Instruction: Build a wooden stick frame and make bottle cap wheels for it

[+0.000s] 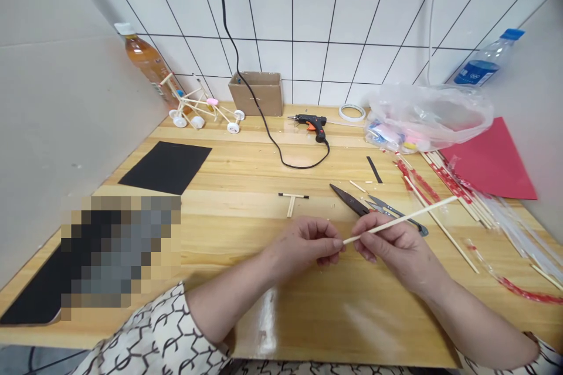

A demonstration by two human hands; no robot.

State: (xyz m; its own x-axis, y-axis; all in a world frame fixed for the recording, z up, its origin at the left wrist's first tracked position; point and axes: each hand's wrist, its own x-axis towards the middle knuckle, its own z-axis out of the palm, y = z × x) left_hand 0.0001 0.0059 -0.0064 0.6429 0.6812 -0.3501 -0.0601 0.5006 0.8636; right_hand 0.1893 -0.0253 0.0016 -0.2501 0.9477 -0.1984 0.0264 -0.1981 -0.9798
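A thin pale wooden stick (413, 217) slants up to the right above the table. Its lower left end is pinched between the fingertips of my left hand (317, 240). My right hand (391, 249) grips the same stick a little further along, thumb against fingers. Just beyond my hands lies a small T-shaped piece (291, 199) made of sticks with black tips. Dark scissors (349, 198) and grey thread snips (389, 208) rest behind my right hand, partly hidden by it.
A glue gun (314, 124) with a black cord lies near a cardboard box (257, 94). A stick-built wheeled model (204, 108) stands back left by a bottle (145, 61). Black sheets (167, 167) lie left. Right are loose sticks (457, 187), a plastic bag (431, 114) and red sheet (505, 164).
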